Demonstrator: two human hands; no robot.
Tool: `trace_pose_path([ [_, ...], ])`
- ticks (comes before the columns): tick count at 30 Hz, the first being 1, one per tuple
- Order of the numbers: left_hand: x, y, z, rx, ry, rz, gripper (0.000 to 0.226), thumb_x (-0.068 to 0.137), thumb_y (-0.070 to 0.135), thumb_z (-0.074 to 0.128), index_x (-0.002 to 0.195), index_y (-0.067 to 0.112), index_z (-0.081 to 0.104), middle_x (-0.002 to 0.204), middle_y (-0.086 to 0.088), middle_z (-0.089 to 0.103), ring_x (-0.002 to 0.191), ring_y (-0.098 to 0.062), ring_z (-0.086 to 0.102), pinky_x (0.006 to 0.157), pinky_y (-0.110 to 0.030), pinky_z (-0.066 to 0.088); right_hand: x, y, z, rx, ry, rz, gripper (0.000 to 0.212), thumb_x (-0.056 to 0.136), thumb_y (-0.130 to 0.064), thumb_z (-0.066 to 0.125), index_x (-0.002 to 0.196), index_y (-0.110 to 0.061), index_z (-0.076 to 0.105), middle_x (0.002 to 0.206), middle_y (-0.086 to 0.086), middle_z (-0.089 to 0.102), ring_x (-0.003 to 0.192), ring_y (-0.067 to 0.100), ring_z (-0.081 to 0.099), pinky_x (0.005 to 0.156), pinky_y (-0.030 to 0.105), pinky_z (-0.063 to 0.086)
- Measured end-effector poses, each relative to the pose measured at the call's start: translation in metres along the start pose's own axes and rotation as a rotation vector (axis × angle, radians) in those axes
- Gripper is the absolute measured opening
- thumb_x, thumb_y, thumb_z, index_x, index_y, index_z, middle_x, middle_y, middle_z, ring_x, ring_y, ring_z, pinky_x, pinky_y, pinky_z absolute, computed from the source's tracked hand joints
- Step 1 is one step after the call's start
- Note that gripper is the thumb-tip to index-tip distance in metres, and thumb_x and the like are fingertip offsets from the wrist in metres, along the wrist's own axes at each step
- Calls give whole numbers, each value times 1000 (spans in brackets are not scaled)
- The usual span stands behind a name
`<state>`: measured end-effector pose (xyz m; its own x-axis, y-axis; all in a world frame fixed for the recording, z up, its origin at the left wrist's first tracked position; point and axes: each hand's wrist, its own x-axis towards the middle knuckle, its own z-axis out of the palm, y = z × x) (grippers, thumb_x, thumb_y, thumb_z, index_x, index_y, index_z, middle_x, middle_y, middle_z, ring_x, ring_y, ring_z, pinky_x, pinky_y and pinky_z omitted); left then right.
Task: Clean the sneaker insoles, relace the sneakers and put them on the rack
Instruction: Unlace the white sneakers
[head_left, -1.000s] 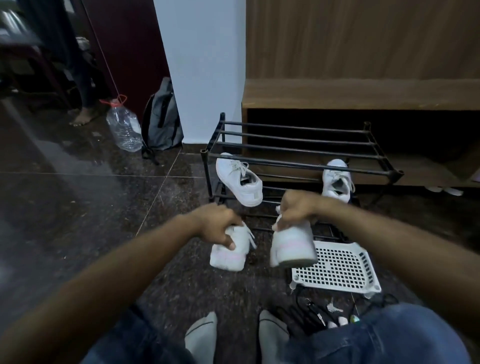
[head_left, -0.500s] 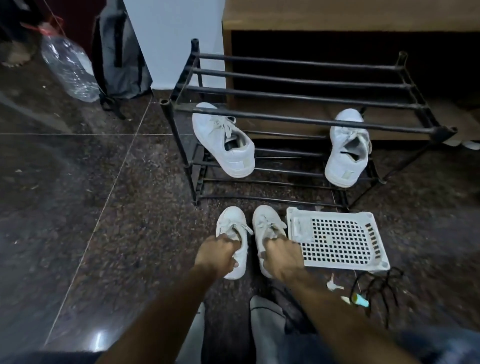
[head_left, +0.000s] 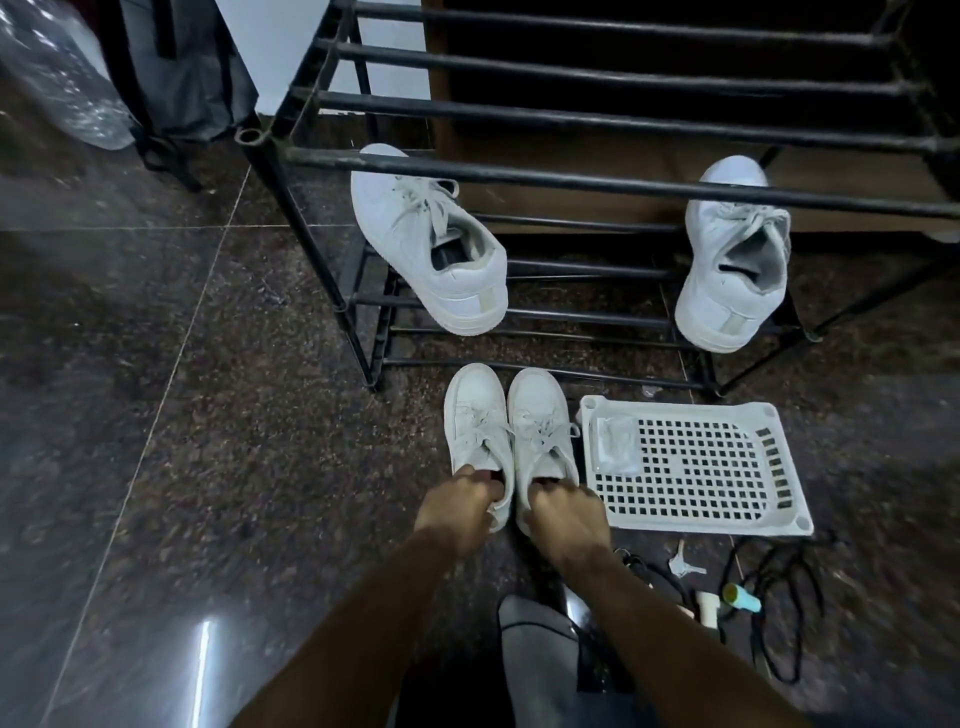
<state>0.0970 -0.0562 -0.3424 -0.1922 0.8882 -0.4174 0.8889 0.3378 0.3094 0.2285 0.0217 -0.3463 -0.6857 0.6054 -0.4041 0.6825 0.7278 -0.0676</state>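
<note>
— Where are the small sneakers?

— Side by side on the dark stone floor (head_left: 156, 415), toes toward the black metal shoe rack (head_left: 597, 176) and just short of its lowest rails. The left hand (head_left: 457, 506) has its fingers curled into the heel opening of the left small sneaker (head_left: 475, 421); the right hand (head_left: 563, 512) grips the heel of the right small sneaker (head_left: 540, 415) the same way. Both are laced (the bows look loose).

— And on the rack?

— Two larger white sneakers on a lower tier, well apart: the left large sneaker (head_left: 431, 244) angled, the right large sneaker (head_left: 732, 260) near the far post, heels toward the camera.

— Anything else nearby?

— A white perforated plastic tray (head_left: 696, 467) lies just right of the small pair. Near it: black laces (head_left: 779, 597), a small key (head_left: 683, 566) and a teal-tipped tube (head_left: 740, 596). A clear water bottle (head_left: 57, 78) and grey backpack (head_left: 176, 67) sit at upper left.
</note>
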Motion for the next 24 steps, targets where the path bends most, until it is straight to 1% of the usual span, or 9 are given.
trace_pose_path([
  [5, -2, -3, 1, -6, -76, -7, 25, 87, 19, 58, 112, 23, 60, 119, -6, 56, 111, -27, 56, 88, -37, 47, 5, 8, -18, -55, -48, -77, 40, 97, -45, 44, 115, -13, 59, 116, 9, 64, 107, 28, 60, 84, 36, 47],
  [9, 1, -3, -24, -3, 6, 31, 22, 85, 23, 50, 101, 26, 65, 111, -5, 64, 101, -28, 60, 78, -33, 48, 10, 23, -67, -44, 92, -26, 41, 97, -48, 36, 107, -18, 62, 108, 8, 67, 98, 27, 63, 78, 34, 47],
  [11, 5, 1, -51, -6, 139, 70, 26, 89, 25, 47, 105, 28, 67, 112, 1, 67, 101, -23, 62, 79, -32, 50, 13, 36, -101, -57, 239, 33, 37, 98, -43, 37, 105, -18, 64, 102, 8, 67, 93, 27, 63, 70, 32, 42],
  [13, 8, 8, -86, -17, 346, 121, 25, 93, 25, 48, 110, 27, 68, 112, 5, 68, 104, -19, 60, 79, -34, 52, 15, 53, -134, -52, 515, 39, 29, 95, -33, 46, 94, -14, 67, 91, 7, 67, 87, 27, 62, 65, 31, 41],
  [16, 14, 19, -139, 43, 724, 297, 18, 87, 16, 59, 101, 17, 71, 99, 1, 70, 90, -23, 62, 68, -35, 53, 17, 83, -177, -69, 873, 60, 16, 83, -23, 60, 82, -9, 67, 82, 9, 63, 82, 31, 59, 70, 39, 46],
  [18, 20, 21, -164, 143, 893, 345, 20, 81, 12, 65, 101, 14, 71, 98, -2, 68, 88, -25, 61, 69, -31, 46, 19, 102, -199, -101, 837, 185, 21, 84, -27, 59, 96, -10, 65, 97, 11, 61, 94, 32, 56, 81, 43, 41],
  [19, 22, 22, -176, 183, 902, 302, 26, 82, 14, 66, 108, 15, 69, 104, -3, 66, 95, -26, 59, 75, -33, 42, 19, 110, -208, -119, 762, 265, 29, 85, -30, 57, 105, -10, 63, 106, 12, 60, 102, 33, 54, 86, 44, 39],
  [22, 30, 19, -199, 245, 697, 68, 48, 90, 31, 56, 137, 20, 49, 130, -3, 55, 123, -24, 48, 100, -42, 33, 21, 133, -218, -93, 513, 426, 43, 86, -35, 56, 120, -8, 55, 123, 15, 56, 116, 34, 50, 94, 45, 39],
  [24, 40, 13, -203, 214, 507, -57, 57, 93, 42, 50, 144, 20, 37, 139, -6, 51, 128, -26, 46, 105, -44, 30, 25, 144, -214, 4, 356, 428, 45, 87, -35, 58, 124, -10, 51, 127, 15, 54, 118, 35, 51, 93, 44, 42],
])
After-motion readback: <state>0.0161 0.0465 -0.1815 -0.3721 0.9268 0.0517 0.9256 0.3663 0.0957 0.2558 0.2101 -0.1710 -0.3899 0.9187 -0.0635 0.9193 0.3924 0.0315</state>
